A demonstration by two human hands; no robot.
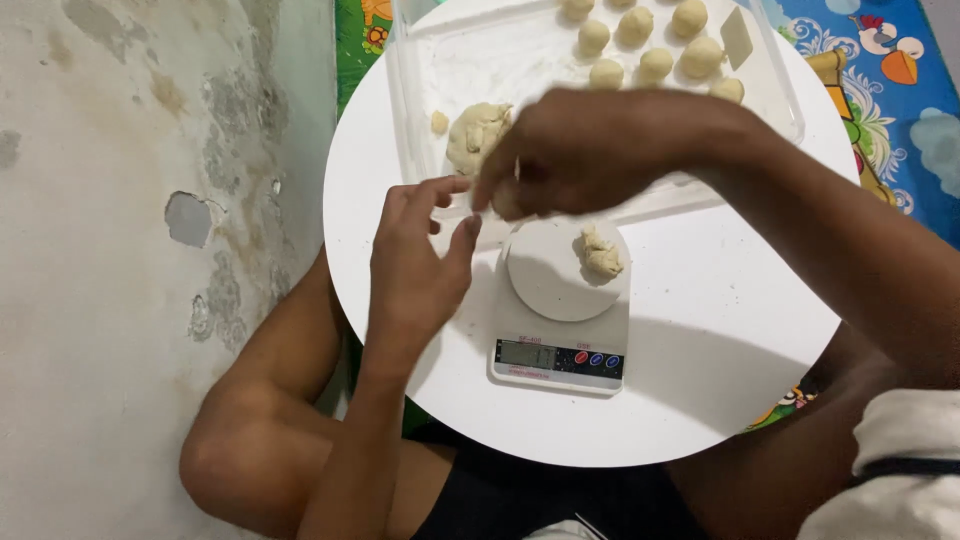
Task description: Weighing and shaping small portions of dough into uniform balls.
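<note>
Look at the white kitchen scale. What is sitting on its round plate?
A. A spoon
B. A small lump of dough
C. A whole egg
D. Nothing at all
B. A small, rough lump of dough lies on the right part of the round plate of the scale, while the right hand and left hand are just above and beside it.

Bare table (720, 300) right of the scale (560, 320) lies open; tray (420, 120) blocks beyond

Matt lumpy dough (601, 252) on smooth white plastic scale (560, 330)
</note>
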